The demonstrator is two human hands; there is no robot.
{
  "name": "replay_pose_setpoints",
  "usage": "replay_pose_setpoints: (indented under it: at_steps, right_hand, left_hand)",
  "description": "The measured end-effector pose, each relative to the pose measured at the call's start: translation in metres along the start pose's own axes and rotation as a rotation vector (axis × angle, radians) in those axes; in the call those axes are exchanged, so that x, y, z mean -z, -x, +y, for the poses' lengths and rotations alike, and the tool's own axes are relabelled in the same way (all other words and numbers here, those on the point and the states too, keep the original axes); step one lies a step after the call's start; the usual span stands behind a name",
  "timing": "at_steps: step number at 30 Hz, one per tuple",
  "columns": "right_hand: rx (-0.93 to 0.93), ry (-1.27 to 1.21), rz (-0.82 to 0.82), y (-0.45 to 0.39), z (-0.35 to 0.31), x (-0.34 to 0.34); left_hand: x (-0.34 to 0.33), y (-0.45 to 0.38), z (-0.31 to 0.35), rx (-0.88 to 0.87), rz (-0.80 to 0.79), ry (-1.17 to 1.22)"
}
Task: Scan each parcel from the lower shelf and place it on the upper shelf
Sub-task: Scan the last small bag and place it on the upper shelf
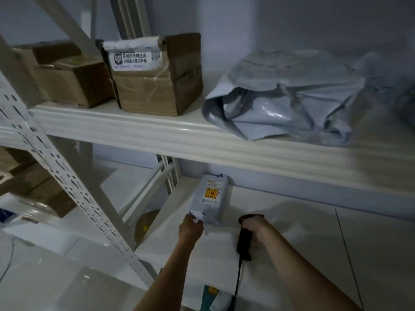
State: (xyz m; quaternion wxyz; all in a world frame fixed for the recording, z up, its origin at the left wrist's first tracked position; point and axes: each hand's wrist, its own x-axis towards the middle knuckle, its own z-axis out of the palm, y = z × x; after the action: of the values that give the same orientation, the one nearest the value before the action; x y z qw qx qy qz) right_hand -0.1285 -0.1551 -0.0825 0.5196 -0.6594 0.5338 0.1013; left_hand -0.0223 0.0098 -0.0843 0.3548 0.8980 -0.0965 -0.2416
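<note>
- White metal lower shelf holds small grey plastic mailer parcel lying near back wall.
- Left hand pinches parcel's near edge.
- Right hand grips black handheld barcode scanner, beside parcel.

White perforated upright, slanting across the left from top edge down towards the floor. Behind it, near the top left, a plain white diagonal brace. Pale grey wall at the back, bare and dim. Glossy light floor tiles below, catching soft reflections. Thin cable curving over the tiles at the far left. Round brown disc standing on edge just right of the upright's lower part; too blurred to tell what kind. Blue-and-white scrap at the left edge, cut off.
</note>
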Motion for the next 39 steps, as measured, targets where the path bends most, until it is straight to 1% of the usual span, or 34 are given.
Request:
replay_pose_setpoints:
  at_steps: [3, 6, 8, 10, 13, 15, 17, 19, 22, 24, 26, 28, 30, 31, 33, 35, 39]
  right_hand:
    - [-0.043, 0.106, 0.047, -0.005, -0.003, -0.005]
    - [-0.070, 0.130, 0.037, -0.014, -0.001, -0.015]
    - [-0.076, 0.116, 0.047, -0.024, 0.001, -0.026]
    - [-0.105, 0.166, 0.057, -0.034, 0.007, -0.037]
    - [-0.129, 0.168, 0.124, -0.039, 0.010, -0.051]
    - [-0.142, 0.153, 0.180, -0.037, 0.010, -0.056]
    - [-0.166, 0.096, 0.258, -0.034, 0.011, -0.062]
    - [-0.154, 0.053, 0.302, -0.032, 0.014, -0.065]
    - [-0.123, -0.012, 0.319, -0.034, 0.017, -0.062]
    - [-0.100, -0.162, 0.328, -0.033, 0.017, -0.060]
    - [-0.085, -0.344, 0.317, -0.029, 0.020, -0.057]
    - [-0.082, -0.483, 0.294, -0.022, 0.023, -0.055]
    - [-0.061, -0.532, 0.295, -0.017, 0.022, -0.056]
    - [-0.039, -0.557, 0.304, -0.016, 0.022, -0.056]
    - [0.000, -0.606, 0.320, -0.017, 0.017, -0.059]
    - [0.002, -0.650, 0.307, -0.023, 0.012, -0.064]
    - [-0.025, -0.640, 0.232, -0.030, 0.008, -0.079]
  left_hand:
    - [0.004, -0.031, -0.006, 0.082, -0.018, 0.093]
    - [0.000, -0.067, -0.017, 0.113, -0.091, 0.061]
    - [-0.003, -0.085, -0.023, 0.076, -0.152, 0.013]
    - [-0.002, -0.100, -0.026, 0.046, -0.196, -0.043]
    - [0.000, -0.119, -0.024, 0.025, -0.206, -0.117]
    - [-0.001, -0.125, -0.022, 0.013, -0.226, -0.100]
    - [-0.005, -0.131, -0.022, 0.032, -0.231, -0.050]
    - [-0.007, -0.134, -0.021, 0.041, -0.237, 0.012]
    - [-0.002, -0.132, -0.018, 0.036, -0.246, 0.155]
    - [0.003, -0.135, -0.018, 0.045, -0.260, 0.181]
    - [0.007, -0.142, -0.024, 0.074, -0.330, 0.199]
    - [0.012, -0.143, -0.030, 0.084, -0.466, 0.201]
    - [0.020, -0.133, -0.034, 0.058, -0.574, 0.183]
    - [0.023, -0.128, -0.035, 0.035, -0.604, 0.147]
    - [0.028, -0.114, -0.034, -0.052, -0.642, 0.090]
    - [0.029, -0.101, -0.032, -0.123, -0.644, 0.058]
    - [0.020, -0.101, -0.039, -0.099, -0.796, 0.108]
